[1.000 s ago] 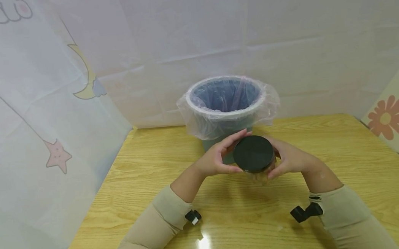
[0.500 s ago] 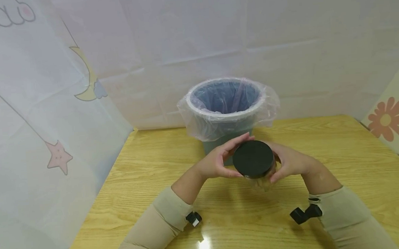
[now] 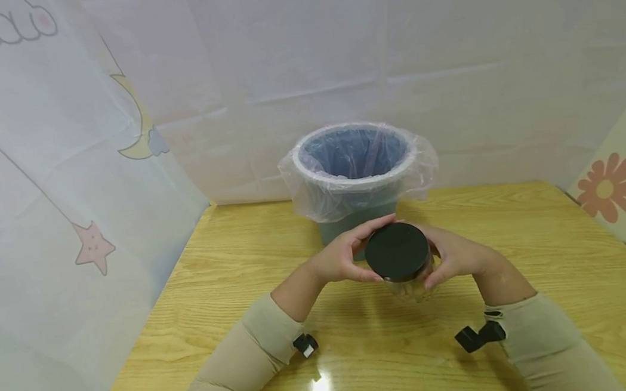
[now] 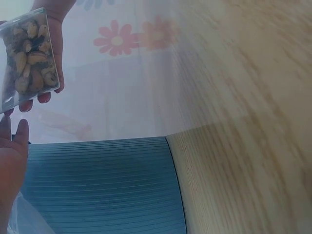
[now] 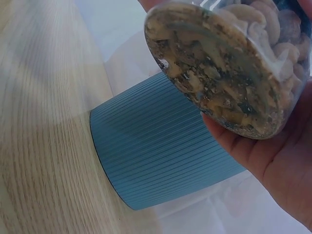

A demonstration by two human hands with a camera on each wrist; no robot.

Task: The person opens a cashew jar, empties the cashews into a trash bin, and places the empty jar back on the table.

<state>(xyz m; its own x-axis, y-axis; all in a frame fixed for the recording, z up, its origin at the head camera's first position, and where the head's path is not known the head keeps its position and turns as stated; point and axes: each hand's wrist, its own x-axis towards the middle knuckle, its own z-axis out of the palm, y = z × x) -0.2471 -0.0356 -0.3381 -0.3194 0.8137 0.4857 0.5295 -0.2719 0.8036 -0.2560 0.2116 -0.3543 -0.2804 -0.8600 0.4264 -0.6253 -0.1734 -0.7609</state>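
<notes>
A clear jar (image 3: 411,288) with a round black lid (image 3: 397,251) is held up over the table by both hands. Cashew-like nuts fill the jar (image 4: 32,58), and crumbs cover its base (image 5: 214,68) in the right wrist view. My left hand (image 3: 342,256) curves round the left side at lid height, thumb in front and fingers behind. On the opposite side, my right hand (image 3: 453,254) grips the jar just below the lid, with its thumb at the front. In the left wrist view, the right hand's fingers show behind the jar and the left hand (image 4: 10,163) is partly cut off.
Behind the hands stands a ribbed blue-green bin (image 5: 156,146) with a clear pinkish liner (image 3: 321,201) folded over its white rim. It sits on the wood-grain table (image 3: 230,248). Pale printed sheets (image 3: 304,52) hang at the back and sides.
The jar and both hands have dropped slightly in the head view, mostly during the first half second. Both hands keep their hold on the jar.
</notes>
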